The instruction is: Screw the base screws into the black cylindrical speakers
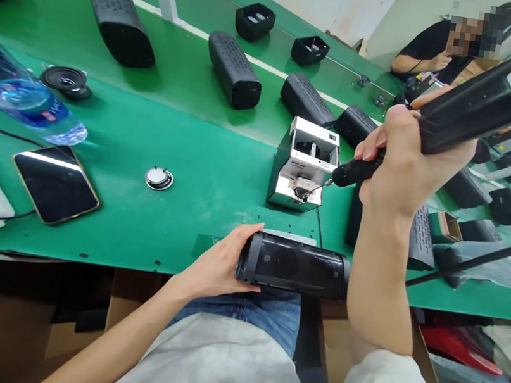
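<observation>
Your left fingers (250, 229) grip the 9 o'clock end of a black speaker (299, 270) at the near edge of the table (211, 166), its long axis running from 9 to 3 o'clock. Your right fingers (371, 148) wrap a dark electric screwdriver (464, 107), its slim metal bit (328, 182) pointing toward 8 o'clock at the front of a boxy silver-and-black screw box (304, 167); you cannot tell whether they touch. From that bit, the speaker's rounded, glossy body lies at 6 o'clock. Toward 9 o'clock sits a flat phone (55, 184); toward 10, a clear plastic bottle (29, 97).
</observation>
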A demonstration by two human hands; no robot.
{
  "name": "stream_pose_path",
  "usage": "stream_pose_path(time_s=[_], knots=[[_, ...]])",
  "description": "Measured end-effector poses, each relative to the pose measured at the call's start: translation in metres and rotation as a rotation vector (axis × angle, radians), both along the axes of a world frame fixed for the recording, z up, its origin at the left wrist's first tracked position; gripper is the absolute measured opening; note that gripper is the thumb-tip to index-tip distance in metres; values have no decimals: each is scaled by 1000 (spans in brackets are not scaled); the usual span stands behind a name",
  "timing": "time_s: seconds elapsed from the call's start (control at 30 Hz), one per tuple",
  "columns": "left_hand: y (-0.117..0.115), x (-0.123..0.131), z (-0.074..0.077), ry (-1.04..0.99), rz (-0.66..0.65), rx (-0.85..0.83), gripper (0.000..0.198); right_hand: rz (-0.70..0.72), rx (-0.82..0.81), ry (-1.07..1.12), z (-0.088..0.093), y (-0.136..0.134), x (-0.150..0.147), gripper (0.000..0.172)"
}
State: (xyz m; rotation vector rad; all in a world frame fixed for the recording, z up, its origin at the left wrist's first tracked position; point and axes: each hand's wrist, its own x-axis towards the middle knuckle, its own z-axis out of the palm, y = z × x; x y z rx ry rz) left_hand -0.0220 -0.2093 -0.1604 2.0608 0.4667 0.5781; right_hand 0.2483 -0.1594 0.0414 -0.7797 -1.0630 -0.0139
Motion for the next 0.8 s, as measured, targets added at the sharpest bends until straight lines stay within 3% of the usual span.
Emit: stream_pose_path(time_s=[0.13, 0.3, 0.37, 0.43, 0.53, 0.63, 0.8], knots=[[1, -1, 0, 6, 1, -16, 133, 64, -1, -43, 1, -1, 0, 18], [1, -1, -2, 16, 5, -16, 134, 392, -210, -336, 11, -6, -5, 25], [1, -1, -3, 23, 11, -14, 134, 324, -284, -346, 15, -5, -6, 19], [1, 0, -4, 25, 14, -11, 134, 149, -284, -262, 16, -4, -7, 16], [2, 2, -4, 12, 2, 9, 136, -26, -256, -142, 13, -6, -5, 23], [3, 2, -2, 1, -12, 26, 135, -57, -282, -128, 9, -14, -5, 28], [4, 2, -2, 10, 2, 32, 135, 15, -299, -139, 12, -37, -11, 24]])
